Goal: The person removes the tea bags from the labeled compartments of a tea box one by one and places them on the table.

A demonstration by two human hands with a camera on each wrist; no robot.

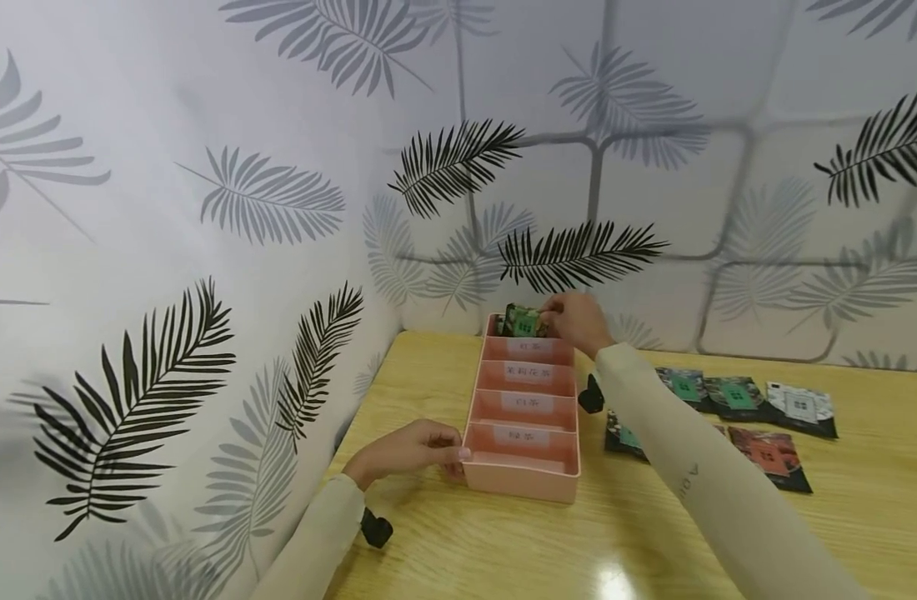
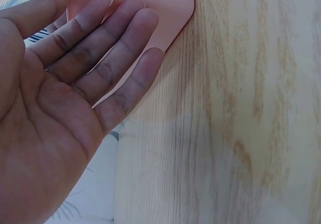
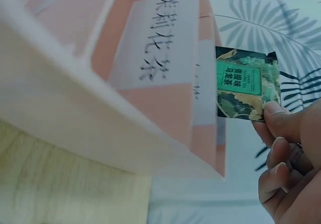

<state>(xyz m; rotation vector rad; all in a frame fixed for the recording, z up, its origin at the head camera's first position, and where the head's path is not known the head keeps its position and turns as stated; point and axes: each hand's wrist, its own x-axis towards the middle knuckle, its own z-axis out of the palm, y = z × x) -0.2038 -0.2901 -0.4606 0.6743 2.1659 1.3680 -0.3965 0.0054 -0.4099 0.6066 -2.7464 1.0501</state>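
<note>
A pink divided box [image 1: 522, 482] stands on the table, with handwritten white labels on its compartment walls. My left hand [image 1: 421, 450] holds its near left corner, thumb at the rim and fingers against the outer wall; the left wrist view shows those fingers [image 2: 108, 58] lightly bent along the pink side. At the box's far end, my right hand [image 1: 578, 321] pinches the edge of a dark tea sachet [image 1: 524, 321] with a green label. In the right wrist view the sachet [image 3: 243, 83] sticks up out of the farthest compartment, its lower part hidden by the divider walls.
Right of the box lie several more tea sachets, among them a red one [image 1: 769, 458], a white-and-black one [image 1: 799, 407] and a green-labelled one [image 1: 736, 396]. My right sleeve [image 1: 683, 450] covers part of them. A leaf-patterned curtain [image 1: 316, 208] borders the table [image 1: 503, 550].
</note>
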